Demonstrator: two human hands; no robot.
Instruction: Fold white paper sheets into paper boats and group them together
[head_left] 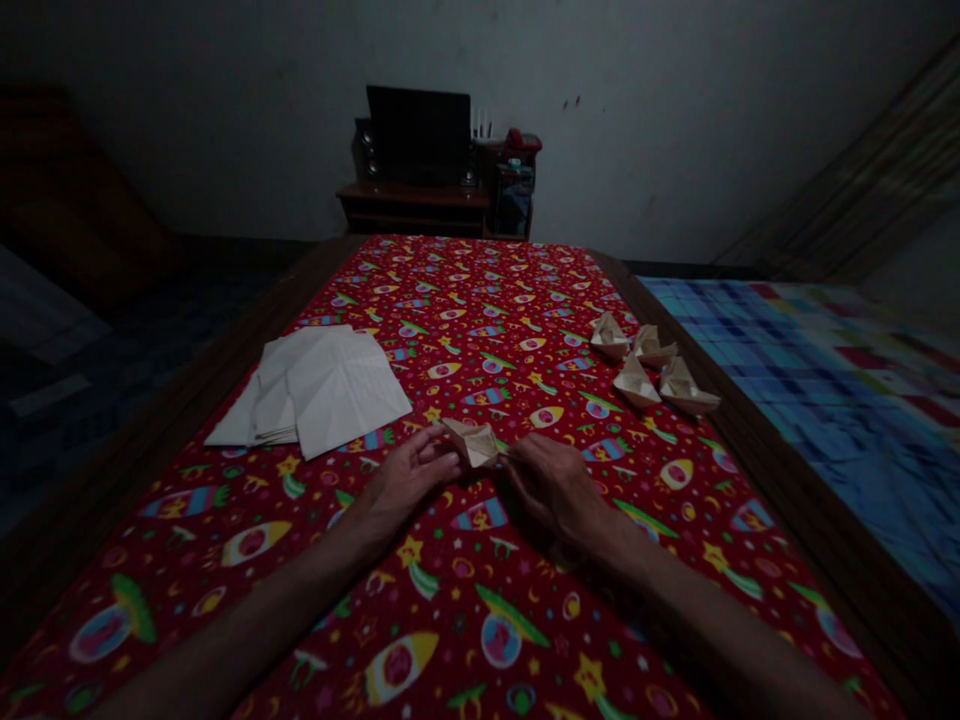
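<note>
Paper boat (475,445), hollow upward, between left hand (405,475) and right hand (556,482).

Your forearms (259,618) slant inward from near left and near right; your left hand (411,472) and right hand (559,482) nearly meet, fingers (429,438) bent.

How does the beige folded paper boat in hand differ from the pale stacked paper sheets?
The beige folded paper boat is small and hollow; the pale stacked paper sheets are larger and flat. The left hand and right hand hold the boat; the sheets lie untouched. Both are paper.
</note>
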